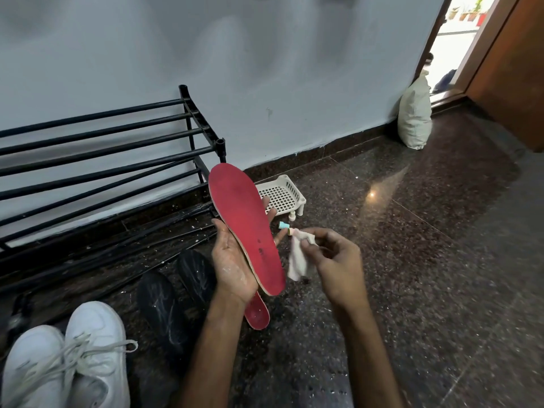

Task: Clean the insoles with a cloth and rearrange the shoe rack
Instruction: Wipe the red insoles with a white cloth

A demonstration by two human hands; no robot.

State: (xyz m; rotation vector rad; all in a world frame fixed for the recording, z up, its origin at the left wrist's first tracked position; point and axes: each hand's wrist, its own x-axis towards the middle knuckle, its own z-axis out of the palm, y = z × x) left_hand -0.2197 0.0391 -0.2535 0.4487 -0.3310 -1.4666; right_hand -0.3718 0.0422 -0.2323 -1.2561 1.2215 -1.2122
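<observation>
A red insole lies tilted in my left hand, toe end up and away; the palm supports it from below and the fingertips curl round its far edge. My right hand pinches a small white cloth just right of the insole's heel, apart from it. A second red insole lies on the floor under my left wrist, partly hidden. The black metal shoe rack stands against the wall at the left, its bars bare.
A pair of white sneakers sits at the lower left, with two black shoes beside them. A white plastic basket and small caps lie behind the insole. A stuffed sack leans by the doorway.
</observation>
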